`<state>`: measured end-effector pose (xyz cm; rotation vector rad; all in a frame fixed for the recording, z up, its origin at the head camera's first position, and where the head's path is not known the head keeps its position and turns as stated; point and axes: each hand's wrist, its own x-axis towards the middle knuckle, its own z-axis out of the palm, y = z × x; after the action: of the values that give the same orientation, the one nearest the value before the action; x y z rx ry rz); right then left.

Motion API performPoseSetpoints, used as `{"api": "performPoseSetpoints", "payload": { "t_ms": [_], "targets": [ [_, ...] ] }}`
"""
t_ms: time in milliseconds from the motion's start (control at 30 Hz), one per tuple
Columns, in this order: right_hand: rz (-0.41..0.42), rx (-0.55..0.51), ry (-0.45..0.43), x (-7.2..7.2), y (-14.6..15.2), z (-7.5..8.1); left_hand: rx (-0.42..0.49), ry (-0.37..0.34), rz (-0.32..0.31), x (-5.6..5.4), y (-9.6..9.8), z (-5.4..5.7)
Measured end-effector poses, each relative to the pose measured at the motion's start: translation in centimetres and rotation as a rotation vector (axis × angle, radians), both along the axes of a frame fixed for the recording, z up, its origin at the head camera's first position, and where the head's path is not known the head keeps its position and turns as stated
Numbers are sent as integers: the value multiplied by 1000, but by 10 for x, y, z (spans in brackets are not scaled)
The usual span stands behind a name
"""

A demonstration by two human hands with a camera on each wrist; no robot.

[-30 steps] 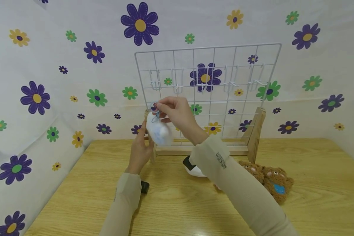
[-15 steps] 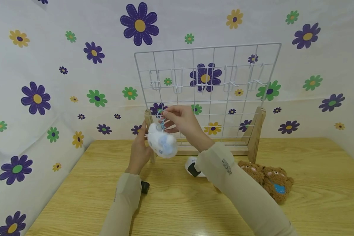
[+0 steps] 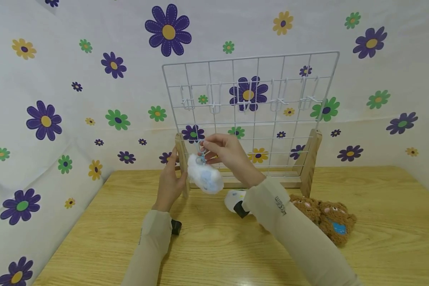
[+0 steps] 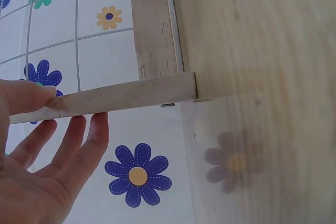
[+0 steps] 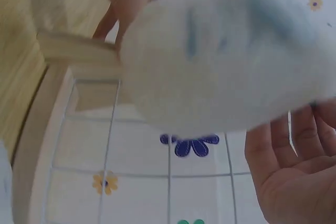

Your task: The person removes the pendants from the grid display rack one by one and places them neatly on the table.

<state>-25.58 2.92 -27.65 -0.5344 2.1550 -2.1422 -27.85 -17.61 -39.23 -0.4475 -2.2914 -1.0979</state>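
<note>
My right hand (image 3: 228,155) pinches the light-blue cord and ring of a small white-and-light-blue plush keychain (image 3: 205,175). The plush hangs below those fingers, in front of the lower left of a white wire grid rack (image 3: 252,58). Filling the upper right wrist view, the same plush (image 5: 210,72) looks blurred, with the right hand (image 5: 299,182) beneath it at the lower right. My left hand (image 3: 169,180) grips the rack's left wooden post (image 3: 180,147). In the left wrist view, thumb and fingers hold that post (image 4: 126,93) from both sides.
Several white hooks (image 3: 215,106) line the grid's upper part. On the wooden table (image 3: 207,246), a white plush with a black patch (image 3: 232,200) lies partly behind the right sleeve. Brown bear plushes (image 3: 337,222) lie at the right. A flower-print cloth (image 3: 121,91) stands behind.
The right hand has moved down and a little to the right, and the plush has swung down with it, away from the left post. The left hand keeps its place on the post.
</note>
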Motion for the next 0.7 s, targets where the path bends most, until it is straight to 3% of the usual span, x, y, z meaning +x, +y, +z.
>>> {"api": "performPoseSetpoints", "payload": {
  "t_ms": [267, 400, 700],
  "targets": [
    [-41, 164, 149, -2, 2, 1, 14, -43, -6, 1, -2, 1],
    [-45, 184, 127, -2, 5, -2, 11, -45, -2, 2, -2, 0],
    [-4, 109, 39, 1, 9, -10, 15, -40, 1, 2, 0, 0]
  ]
}}
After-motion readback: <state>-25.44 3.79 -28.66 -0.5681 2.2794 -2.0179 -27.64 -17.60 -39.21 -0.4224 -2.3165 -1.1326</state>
